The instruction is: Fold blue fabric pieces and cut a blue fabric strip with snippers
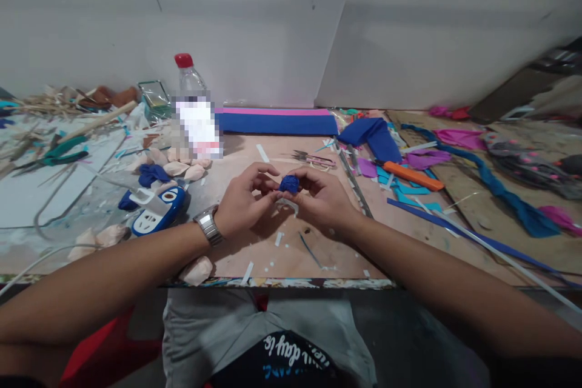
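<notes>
A small blue crinkled ball (289, 184), perhaps of rolled paper or cloth, is held between my two hands over the middle of the table. My left hand (245, 199), with a metal watch at the wrist, pinches its left side with thumb and fingertips. From the right, my right hand (324, 195) grips it with bent fingers. Just beyond the hands lie small thread snips (313, 157) with pink handles. Under the fingers, a pale loop shows partly; I cannot make out what it is.
Left of my hands are a blue-and-white power strip (157, 212) and several pale petal-like pieces (175, 168). Behind stand a red-capped bottle (184, 60) and a folded blue strip (277, 123). An orange utility knife (411, 176) lies right among scraps; green-handled pliers (66, 150) lie left.
</notes>
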{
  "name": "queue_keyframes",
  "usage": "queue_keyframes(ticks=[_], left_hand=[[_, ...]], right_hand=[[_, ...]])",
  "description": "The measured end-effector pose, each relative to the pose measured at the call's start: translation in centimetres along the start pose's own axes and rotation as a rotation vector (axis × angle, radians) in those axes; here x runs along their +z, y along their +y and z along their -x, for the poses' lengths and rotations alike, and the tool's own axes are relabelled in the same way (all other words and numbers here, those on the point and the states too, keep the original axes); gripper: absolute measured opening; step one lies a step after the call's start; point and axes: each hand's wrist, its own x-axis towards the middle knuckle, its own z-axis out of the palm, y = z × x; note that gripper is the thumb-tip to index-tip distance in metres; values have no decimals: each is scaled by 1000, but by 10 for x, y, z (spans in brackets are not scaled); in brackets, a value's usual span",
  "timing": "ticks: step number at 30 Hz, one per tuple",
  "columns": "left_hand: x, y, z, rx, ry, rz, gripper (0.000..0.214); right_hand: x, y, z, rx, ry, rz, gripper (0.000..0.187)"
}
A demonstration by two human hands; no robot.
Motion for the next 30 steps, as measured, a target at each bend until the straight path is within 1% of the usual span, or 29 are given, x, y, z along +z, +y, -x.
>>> queue_keyframes(ticks=[2, 8, 13, 16, 18, 20, 24, 25, 27, 30], left_hand=[[0, 1, 0, 1, -3, 9, 34], [0, -2, -2, 70, 34, -35, 25], [2, -2, -1, 64, 35, -47, 23], [2, 3, 0, 44, 26, -82, 27], [2, 5, 0, 27, -29, -126, 37], [1, 5, 0, 39, -103, -203, 40], [0, -1, -1, 41, -187, -347, 35], [0, -2, -2, 41, -217, -369, 30], [0, -4, -3, 67, -276, -393, 20], [-1, -4, -4, 80, -315, -406, 18]], right_hand=[[1, 0, 0, 20, 1, -25, 32], [3, -1, 0, 62, 37, -101, 26], [5, 2, 0, 141, 11, -163, 27], [5, 4, -2, 156, 44, -187, 29], [2, 3, -5, 161, 71, -160, 28], [-2, 1, -9, 191, 85, -113, 27], [-9, -7, -18, 176, 60, -47, 29], [-9, -9, -20, 167, 54, -41, 29], [-7, -12, -27, 160, 24, -29, 29], [2, -16, -44, 164, -40, 1, 27]])
